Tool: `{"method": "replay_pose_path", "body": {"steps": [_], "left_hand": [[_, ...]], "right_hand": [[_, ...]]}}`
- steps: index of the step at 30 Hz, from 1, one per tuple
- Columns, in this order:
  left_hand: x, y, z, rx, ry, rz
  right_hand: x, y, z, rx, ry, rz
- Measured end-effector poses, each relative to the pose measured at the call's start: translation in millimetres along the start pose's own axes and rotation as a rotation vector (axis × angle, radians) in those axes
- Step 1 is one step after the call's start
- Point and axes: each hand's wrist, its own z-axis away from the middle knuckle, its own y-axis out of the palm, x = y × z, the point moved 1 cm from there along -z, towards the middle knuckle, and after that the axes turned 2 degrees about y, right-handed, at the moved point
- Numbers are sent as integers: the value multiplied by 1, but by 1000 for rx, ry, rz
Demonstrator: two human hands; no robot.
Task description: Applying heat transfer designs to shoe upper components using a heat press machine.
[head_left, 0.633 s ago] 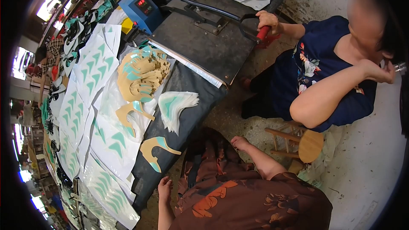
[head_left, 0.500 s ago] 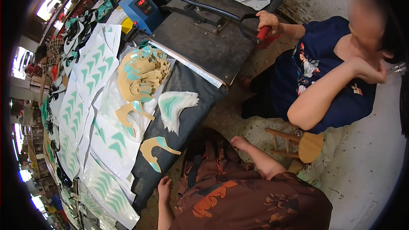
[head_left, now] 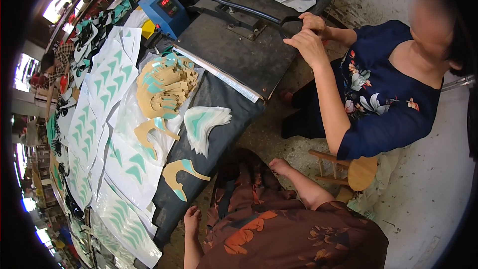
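Note:
My left hand (head_left: 191, 219) hangs beside the edge of the black-covered table (head_left: 172, 226), fingers curled in and nothing seen in them. Against my brown floral garment, my right hand (head_left: 281, 166) is loosely closed and appears bare. Nearest my left hand on the table lies a single tan curved cut piece (head_left: 175, 178) with teal patches. Beyond it, another tan piece (head_left: 146, 136) rests below a heaped stack of tan pieces (head_left: 162, 87). A fanned stack of white and teal curved pieces (head_left: 201, 127) lies to their right.
A heat press (head_left: 219, 52) with a blue control box (head_left: 163, 14) stands at the back. Its long handle (head_left: 239, 6) is held by a co-worker (head_left: 378, 89) in a navy top. White sheets with teal shapes (head_left: 107, 79) cover the left. A wooden stool (head_left: 362, 173) stands right.
The co-worker's raised hand has come down from near the neck onto the press handle, beside the other hand. My own hands stay nearly still.

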Motion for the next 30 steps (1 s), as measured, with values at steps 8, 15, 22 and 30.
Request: {"method": "replay_pose_path", "body": {"steps": [8,15,22,30], "left_hand": [[-5,1,2,-1,12,-29],[-5,0,0,8,26,-34],[-5,1,-1,1,4,-27],[-5,0,-1,-8,14,-46]], "right_hand": [[-2,-1,-2,-1,-8,-37],[6,-3,6,-4,1,-30],[6,-4,4,5,11,-28],[7,-1,4,-1,-1,-41]]}}
